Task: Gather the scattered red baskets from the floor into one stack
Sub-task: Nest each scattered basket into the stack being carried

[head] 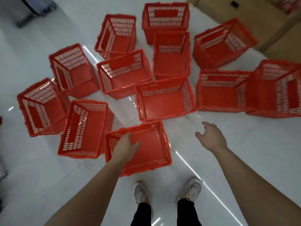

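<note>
Several red perforated baskets lie scattered upright on the white tiled floor (236,144). The nearest basket (151,149) is just in front of my feet, and my left hand (126,148) grips its left rim, fingers inside. Beyond it rests another basket (164,101), with one (223,95) to its right and one (84,129) to the near left. My right hand (211,136) hovers over bare floor to the right of the nearest basket, fingers apart, holding nothing.
My two shoes (166,191) stand on the tiles below the nearest basket. Brown cardboard boxes (260,18) line the far right. A dark piece of furniture (24,12) is at the far left corner. Open floor lies to the right of my right hand.
</note>
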